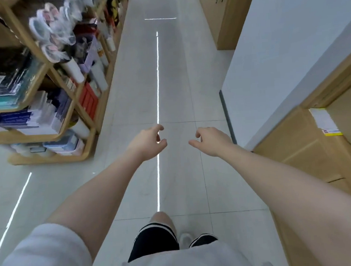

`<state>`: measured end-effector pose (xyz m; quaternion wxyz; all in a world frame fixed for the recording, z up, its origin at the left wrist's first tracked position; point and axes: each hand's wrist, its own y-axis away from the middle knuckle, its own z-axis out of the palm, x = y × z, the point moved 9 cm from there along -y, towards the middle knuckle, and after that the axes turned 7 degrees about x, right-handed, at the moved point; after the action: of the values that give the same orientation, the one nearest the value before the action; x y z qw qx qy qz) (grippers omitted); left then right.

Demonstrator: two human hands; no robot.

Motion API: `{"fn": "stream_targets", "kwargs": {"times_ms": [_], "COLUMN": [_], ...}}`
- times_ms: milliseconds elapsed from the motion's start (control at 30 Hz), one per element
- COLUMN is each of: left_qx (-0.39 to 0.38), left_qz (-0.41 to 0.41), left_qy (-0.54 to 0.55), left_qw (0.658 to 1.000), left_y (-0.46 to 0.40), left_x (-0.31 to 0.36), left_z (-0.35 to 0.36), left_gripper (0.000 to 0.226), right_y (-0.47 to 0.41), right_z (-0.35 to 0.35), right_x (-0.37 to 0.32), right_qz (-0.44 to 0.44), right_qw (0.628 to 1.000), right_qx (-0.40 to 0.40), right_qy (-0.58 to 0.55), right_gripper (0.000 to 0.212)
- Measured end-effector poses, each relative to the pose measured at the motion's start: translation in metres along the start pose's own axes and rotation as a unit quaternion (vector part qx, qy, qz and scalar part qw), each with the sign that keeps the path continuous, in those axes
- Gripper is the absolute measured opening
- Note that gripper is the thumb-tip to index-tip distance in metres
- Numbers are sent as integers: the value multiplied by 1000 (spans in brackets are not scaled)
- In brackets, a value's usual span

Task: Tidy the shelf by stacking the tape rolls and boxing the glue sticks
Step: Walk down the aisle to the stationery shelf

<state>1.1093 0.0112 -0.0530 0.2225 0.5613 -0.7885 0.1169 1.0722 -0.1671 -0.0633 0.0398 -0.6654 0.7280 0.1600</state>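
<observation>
Both hands hang out over the pale tiled floor (178,74), the left hand (148,142) and right hand (211,139) loosely curled and holding nothing, likely mid-walk. The clear wrapped tape rolls (53,31) sit jumbled on the light wooden shelf (21,31) to the left, well apart from both. Glue sticks cannot be picked out.

Ahead of your hands, a pale tiled floor (176,70) runs away from you, with a thin bright line (157,96) down its middle. To your left hand's side, stacked books (7,82) and boxed goods (88,99) lie blurred. To your right hand's side stands a white wall (289,48), with cardboard boxes (308,146) against it, one bearing a yellow-edged label (324,122).
</observation>
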Motion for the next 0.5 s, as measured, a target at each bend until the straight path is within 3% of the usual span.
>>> {"fn": "stream_targets", "kwargs": {"times_ms": [500], "left_qx": [-10], "left_qz": [-26], "left_qy": [-40], "left_qw": [999], "left_y": [-351], "left_x": [-124], "left_z": [-79], "left_gripper": [40], "right_y": [-373], "right_z": [-46], "right_x": [-32], "right_qz": [13], "right_qw": [999], "right_qx": [-11], "right_qy": [-46], "right_gripper": [47]}}
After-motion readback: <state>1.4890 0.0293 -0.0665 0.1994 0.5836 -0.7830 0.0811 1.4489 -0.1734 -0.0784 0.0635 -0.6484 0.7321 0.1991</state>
